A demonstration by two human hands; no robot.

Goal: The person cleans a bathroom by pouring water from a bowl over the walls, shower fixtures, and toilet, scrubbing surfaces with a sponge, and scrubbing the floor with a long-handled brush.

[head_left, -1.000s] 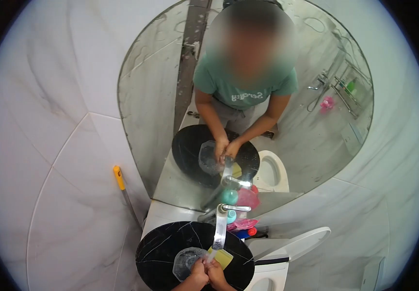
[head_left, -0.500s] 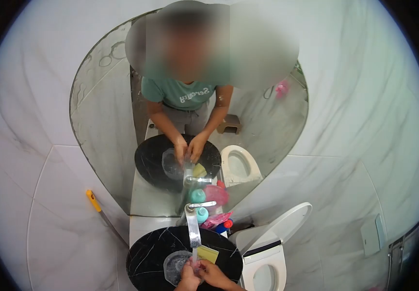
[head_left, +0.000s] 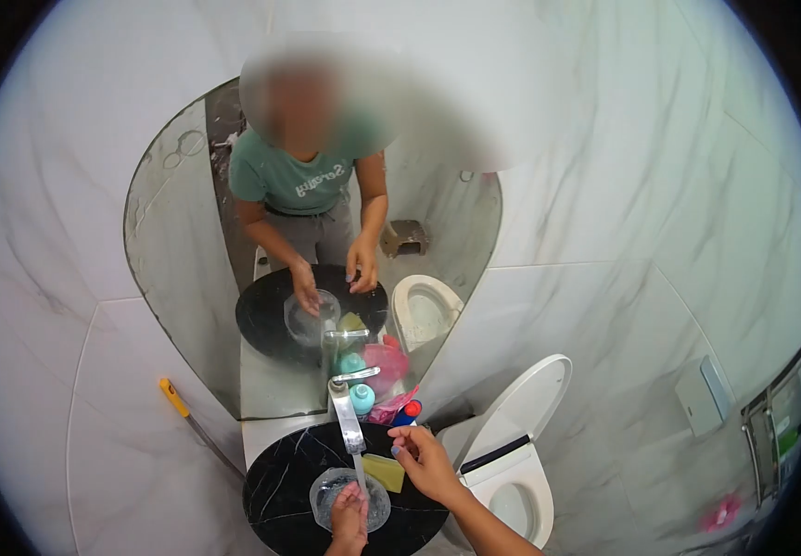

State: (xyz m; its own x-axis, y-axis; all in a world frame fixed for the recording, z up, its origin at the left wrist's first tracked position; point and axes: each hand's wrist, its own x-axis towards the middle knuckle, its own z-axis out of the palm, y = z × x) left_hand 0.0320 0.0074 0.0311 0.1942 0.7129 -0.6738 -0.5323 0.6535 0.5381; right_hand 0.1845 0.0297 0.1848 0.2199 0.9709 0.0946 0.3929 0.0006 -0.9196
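Note:
Water runs from the chrome faucet (head_left: 349,422) into a black marbled oval sink (head_left: 275,486). Inside the sink is a round, clear bowl-like piece (head_left: 323,491). Over it, my left hand (head_left: 349,519) lies in the stream, fingers stretched out and nothing visible in them. My right hand (head_left: 426,463) is raised beside the faucet, above the sink's right side, fingers loosely bent and apart. Below it, close to the stream, rests a flat yellow sponge-like piece (head_left: 385,473).
Behind the faucet stand a turquoise bottle (head_left: 362,398), pink packaging (head_left: 389,406) and a blue bottle with a red cap (head_left: 410,411). A mirror (head_left: 187,306) hangs above. The toilet (head_left: 535,482) is at right; a yellow-handled tool (head_left: 174,398) leans at left.
My hands were together under the faucet and have separated. The right one has moved up and right; the left stays under the water. The view has shifted to the right.

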